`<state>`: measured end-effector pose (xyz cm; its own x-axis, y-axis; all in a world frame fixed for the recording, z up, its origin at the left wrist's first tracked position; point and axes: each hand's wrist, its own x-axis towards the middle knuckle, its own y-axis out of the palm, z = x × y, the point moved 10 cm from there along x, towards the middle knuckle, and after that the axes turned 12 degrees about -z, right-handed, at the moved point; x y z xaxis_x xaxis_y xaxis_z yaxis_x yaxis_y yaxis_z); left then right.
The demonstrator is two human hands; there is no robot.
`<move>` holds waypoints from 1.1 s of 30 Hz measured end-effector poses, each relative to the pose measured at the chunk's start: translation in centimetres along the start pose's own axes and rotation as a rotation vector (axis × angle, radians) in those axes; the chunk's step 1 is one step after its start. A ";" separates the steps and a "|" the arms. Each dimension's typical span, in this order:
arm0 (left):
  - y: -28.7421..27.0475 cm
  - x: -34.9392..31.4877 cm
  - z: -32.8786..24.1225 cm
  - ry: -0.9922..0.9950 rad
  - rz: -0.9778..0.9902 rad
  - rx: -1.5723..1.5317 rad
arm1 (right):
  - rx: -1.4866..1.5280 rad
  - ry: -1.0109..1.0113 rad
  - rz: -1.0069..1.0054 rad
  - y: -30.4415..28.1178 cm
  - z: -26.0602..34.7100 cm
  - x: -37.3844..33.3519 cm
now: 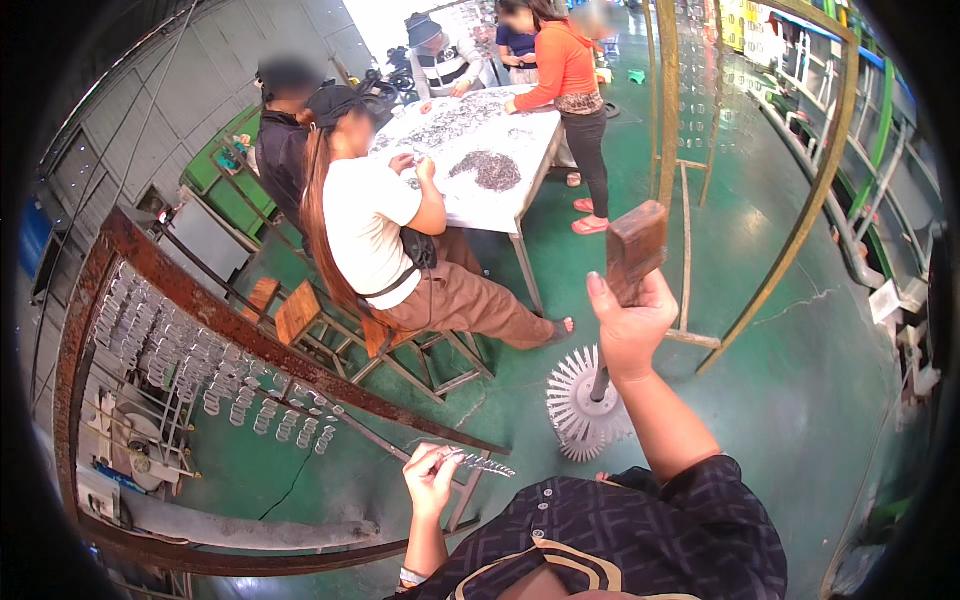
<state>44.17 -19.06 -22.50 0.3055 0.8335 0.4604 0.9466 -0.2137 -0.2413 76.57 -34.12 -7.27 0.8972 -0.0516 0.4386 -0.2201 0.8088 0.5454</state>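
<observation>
My right hand is raised, its fingers closed around a brown wooden block. Below that wrist, a short dark rod stands over a round grey disc with radiating slots; I cannot tell whether the rod joins the block. Lower down, my left hand pinches a strip of small shiny metal pieces that points right. Its fingers are next to the end of a thin bar reaching from a rusty frame, where rows of clear or silvery oval pieces hang.
Several people work around a white table bearing piles of small dark pieces. Wooden-topped stools stand by a seated person in a white shirt. A yellowish frame with hanging pieces rises at right, over green floor.
</observation>
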 end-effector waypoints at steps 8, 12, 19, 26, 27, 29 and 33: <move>2.1 -1.9 1.0 -0.102 -0.088 0.052 | 0.090 0.128 0.066 2.4 -2.9 2.3; 3.9 -1.9 0.4 -0.139 -0.108 0.028 | 0.069 0.136 0.118 3.4 -3.4 2.9; 5.6 -2.6 0.8 -0.101 -0.074 0.028 | 0.127 0.156 0.132 4.5 -3.9 3.3; 5.4 -3.3 1.0 -0.134 -0.050 0.110 | 0.137 0.190 0.135 4.5 -5.3 2.3; 5.3 -3.5 1.2 -0.178 -0.054 0.137 | 0.149 0.187 0.123 4.3 -5.2 2.2; 5.4 -2.8 -0.5 -0.021 -0.065 0.137 | 0.113 0.157 0.139 4.5 -5.4 1.9; 5.3 -3.0 0.9 -0.128 -0.077 0.078 | 0.116 0.246 0.134 3.5 -7.7 1.1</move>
<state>48.23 -22.22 -25.89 0.2117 0.9052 0.3686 0.9544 -0.1103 -0.2773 79.77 -26.83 -10.33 0.9198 0.2061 0.3337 -0.3725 0.7259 0.5783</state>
